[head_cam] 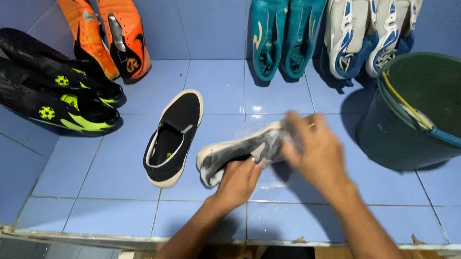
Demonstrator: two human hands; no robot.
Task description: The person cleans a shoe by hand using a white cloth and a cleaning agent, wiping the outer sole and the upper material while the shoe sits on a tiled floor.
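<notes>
My left hand (pixel 238 180) grips the heel end of a black slip-on shoe with a white sole (pixel 223 154), which lies on its side on the wet blue tiled floor (pixel 116 170). My right hand (pixel 314 150) is closed over the shoe's toe end and is blurred with motion; what it holds, if anything, is hidden. The matching black slip-on shoe (pixel 172 137) lies upright just left of them, untouched.
A dark green bucket (pixel 429 112) with a yellow-and-blue handle stands at the right. Against the blue tiled wall lean orange boots (pixel 106 28), teal boots (pixel 282 31) and white-and-blue boots (pixel 367 31). Black-and-yellow boots (pixel 51 92) lie at the left. A step edge runs along the bottom.
</notes>
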